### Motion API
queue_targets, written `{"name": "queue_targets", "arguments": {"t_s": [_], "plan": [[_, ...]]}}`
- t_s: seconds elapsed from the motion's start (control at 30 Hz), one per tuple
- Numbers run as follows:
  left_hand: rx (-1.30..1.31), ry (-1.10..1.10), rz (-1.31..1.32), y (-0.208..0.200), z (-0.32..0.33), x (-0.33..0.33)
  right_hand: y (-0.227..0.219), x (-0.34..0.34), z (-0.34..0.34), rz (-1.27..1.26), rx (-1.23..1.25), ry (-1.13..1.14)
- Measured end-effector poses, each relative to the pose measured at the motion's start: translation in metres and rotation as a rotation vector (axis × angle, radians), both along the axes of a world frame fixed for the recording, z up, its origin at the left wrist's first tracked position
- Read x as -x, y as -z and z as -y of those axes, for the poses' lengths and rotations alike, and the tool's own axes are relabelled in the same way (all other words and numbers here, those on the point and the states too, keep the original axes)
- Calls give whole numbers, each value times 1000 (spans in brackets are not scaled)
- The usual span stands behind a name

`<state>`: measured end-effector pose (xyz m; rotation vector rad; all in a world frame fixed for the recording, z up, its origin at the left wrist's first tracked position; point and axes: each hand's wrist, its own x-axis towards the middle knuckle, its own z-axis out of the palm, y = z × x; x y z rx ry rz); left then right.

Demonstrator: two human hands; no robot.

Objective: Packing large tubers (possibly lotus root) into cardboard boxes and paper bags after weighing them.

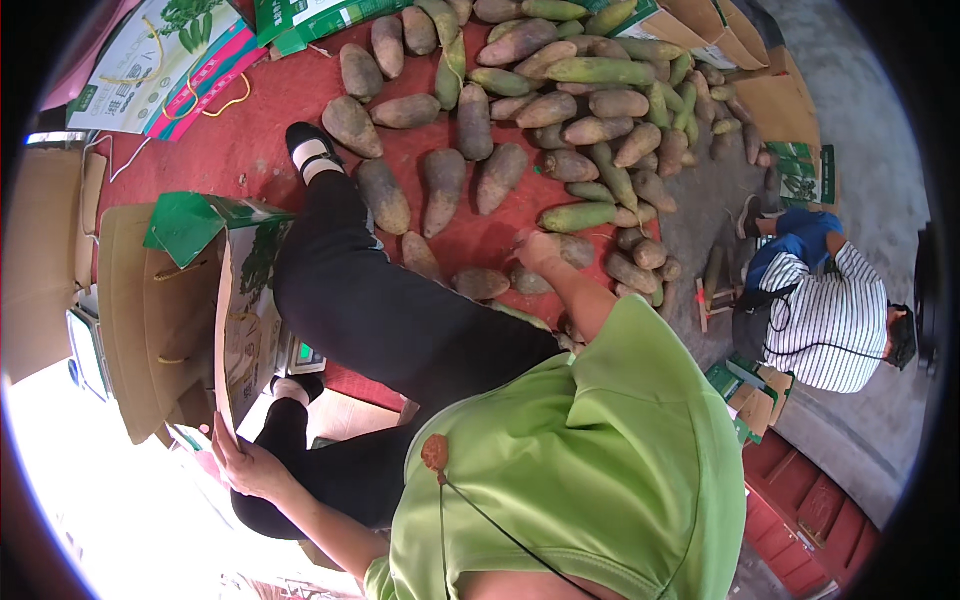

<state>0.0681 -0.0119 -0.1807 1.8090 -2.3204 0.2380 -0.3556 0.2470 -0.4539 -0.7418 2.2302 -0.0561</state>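
Note:
My right hand (pixel 535 248) reaches out over my black-trousered leg to a pile of brown and green tubers (pixel 560 110) on a red mat (pixel 250 130). Its fingers close around the left end of a brown tuber (pixel 578 250) at the near edge of the pile. My left hand (pixel 245 465) grips the lower edge of an open cardboard box (pixel 240 320) with green printed flaps, which stands by my left knee. More single tubers (pixel 440 185) lie between my foot and the pile.
A person in a striped shirt (pixel 830 320) crouches at the right on the concrete floor, beside a small wooden stool (pixel 715 290). Flat printed cartons (pixel 150 60) lie at the top left. Folded brown cardboard (pixel 140 320) and a weighing scale (pixel 85 350) sit on the left.

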Motion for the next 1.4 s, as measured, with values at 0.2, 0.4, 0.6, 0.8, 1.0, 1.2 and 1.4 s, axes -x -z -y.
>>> {"name": "queue_targets", "arguments": {"t_s": [0.2, 0.4, 0.6, 0.8, 1.0, 1.2, 1.4], "plan": [[9, -8, 63, 5, 0, -11, -28, 38, 17, -329, -231, -432], [-52, -49, -15, 0, -3, 5, 4, 78, -15, -279, -396, -472], [-34, -59, -79, -5, -2, 8, -23, 72, 6, -216, -529, -577], [16, -38, -62, -8, 2, 12, 6, 80, -16, -314, -463, -527], [20, 11, -39, -11, 3, 7, -8, 76, -20, -383, -478, -581], [35, 14, -42, -11, 2, 2, -34, 65, -10, -384, -176, -206], [90, 63, -14, -9, 6, 0, -46, 64, 4, -273, 150, -26]]}}
